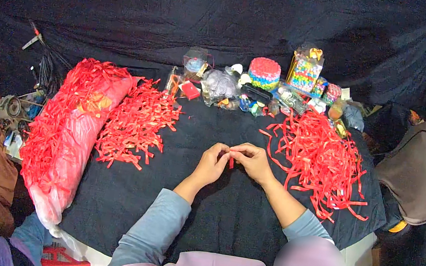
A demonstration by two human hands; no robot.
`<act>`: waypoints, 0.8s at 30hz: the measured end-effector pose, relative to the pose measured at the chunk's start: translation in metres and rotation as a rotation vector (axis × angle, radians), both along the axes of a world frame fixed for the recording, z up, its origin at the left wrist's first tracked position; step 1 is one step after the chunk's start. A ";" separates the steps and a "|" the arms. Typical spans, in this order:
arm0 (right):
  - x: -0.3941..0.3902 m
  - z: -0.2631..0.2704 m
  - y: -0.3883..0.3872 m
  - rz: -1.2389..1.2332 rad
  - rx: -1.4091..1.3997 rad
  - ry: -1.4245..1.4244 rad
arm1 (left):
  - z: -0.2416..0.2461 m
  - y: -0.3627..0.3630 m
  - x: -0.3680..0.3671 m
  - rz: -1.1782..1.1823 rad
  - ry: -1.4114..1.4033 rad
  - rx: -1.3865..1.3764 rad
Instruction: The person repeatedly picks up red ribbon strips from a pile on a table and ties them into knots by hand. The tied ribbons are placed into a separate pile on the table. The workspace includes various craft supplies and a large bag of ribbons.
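Over the black cloth (144,197), my left hand (213,162) and my right hand (252,162) meet at their fingertips. Both pinch a short piece of red ribbon (232,163), whose end hangs below the fingers. To the right lies a loose heap of long red ribbon strips (321,162). A pile of short red ribbon pieces (137,121) lies to the left, beside a long clear plastic bag (79,145) with many more red pieces in and on it.
Along the far edge stand a round multicoloured box (264,73), a clear bag of coloured pieces (305,74), a dark case (257,93), a small red box (189,90) and plastic-wrapped items. A covered object (420,170) is at the right; a sewing-machine-like device (12,109) is at the left.
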State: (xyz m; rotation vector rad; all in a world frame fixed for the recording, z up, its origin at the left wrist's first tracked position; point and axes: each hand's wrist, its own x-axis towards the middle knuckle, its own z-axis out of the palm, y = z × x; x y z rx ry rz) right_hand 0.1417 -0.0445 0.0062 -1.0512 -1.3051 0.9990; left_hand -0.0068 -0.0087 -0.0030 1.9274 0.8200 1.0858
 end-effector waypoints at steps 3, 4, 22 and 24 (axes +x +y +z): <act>0.002 -0.004 0.002 -0.009 0.024 -0.028 | 0.002 0.000 0.000 -0.029 -0.031 -0.093; 0.001 -0.005 0.003 -0.012 0.032 -0.033 | -0.002 0.002 -0.001 -0.037 -0.052 -0.093; -0.001 0.006 -0.001 0.034 -0.157 0.057 | 0.004 -0.003 0.005 0.157 0.038 0.514; 0.001 0.010 0.000 0.047 -0.211 0.096 | 0.005 -0.002 0.006 0.170 0.016 0.529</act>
